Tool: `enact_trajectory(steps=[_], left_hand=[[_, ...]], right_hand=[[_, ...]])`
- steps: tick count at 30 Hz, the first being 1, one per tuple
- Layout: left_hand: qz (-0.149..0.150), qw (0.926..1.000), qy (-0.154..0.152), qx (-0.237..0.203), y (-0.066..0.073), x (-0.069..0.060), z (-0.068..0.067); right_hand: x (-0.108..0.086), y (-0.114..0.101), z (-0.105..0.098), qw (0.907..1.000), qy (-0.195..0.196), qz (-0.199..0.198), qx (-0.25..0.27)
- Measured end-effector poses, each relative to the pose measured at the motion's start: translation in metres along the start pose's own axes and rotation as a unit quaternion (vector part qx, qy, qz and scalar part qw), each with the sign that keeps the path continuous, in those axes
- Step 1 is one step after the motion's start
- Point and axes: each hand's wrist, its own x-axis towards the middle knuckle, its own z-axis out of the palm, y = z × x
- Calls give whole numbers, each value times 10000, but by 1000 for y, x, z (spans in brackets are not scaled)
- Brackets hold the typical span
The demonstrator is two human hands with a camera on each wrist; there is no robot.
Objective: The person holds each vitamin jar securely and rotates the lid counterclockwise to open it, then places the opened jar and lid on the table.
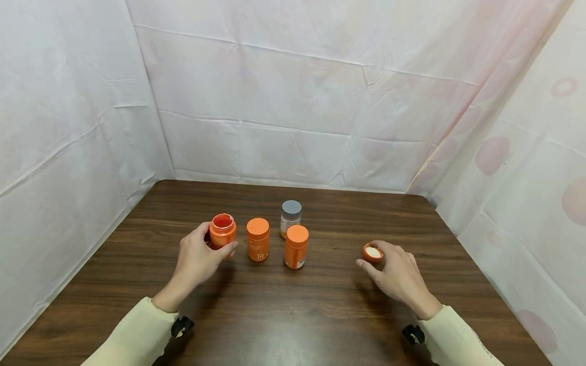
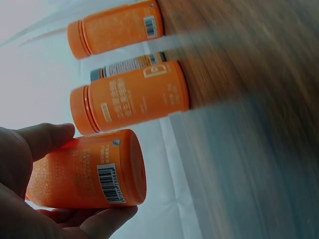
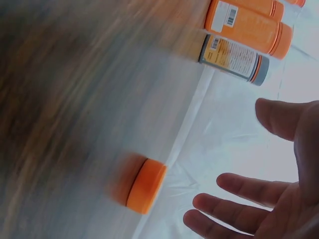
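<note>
An uncapped orange bottle (image 1: 223,236) is held between the thumb and fingers of my left hand (image 1: 197,258). Its mouth points up, and the left wrist view shows its base raised off the table, with a barcode label facing the camera. Over on the right, an orange screw cap (image 1: 373,253) lies on the table with its pale inner side up. My right hand (image 1: 399,273) hovers beside that cap, thumb and fingers spread. In the right wrist view a gap separates the fingertips (image 3: 202,200) from the cap (image 3: 146,186).
Two capped orange bottles (image 1: 258,240) (image 1: 296,247) stand upright right of the held one. Behind them is a clear bottle with a grey cap (image 1: 291,211). White sheeting (image 1: 293,91) hangs around the dark wood table (image 1: 293,315).
</note>
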Motion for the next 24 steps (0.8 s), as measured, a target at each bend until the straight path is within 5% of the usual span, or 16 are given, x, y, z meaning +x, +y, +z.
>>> enact_trajectory(steps=[24], left_hand=[[-988, 9933, -607, 20, -45, 34, -7]], right_hand=[[-20, -20, 7, 9961, 65, -833, 285]])
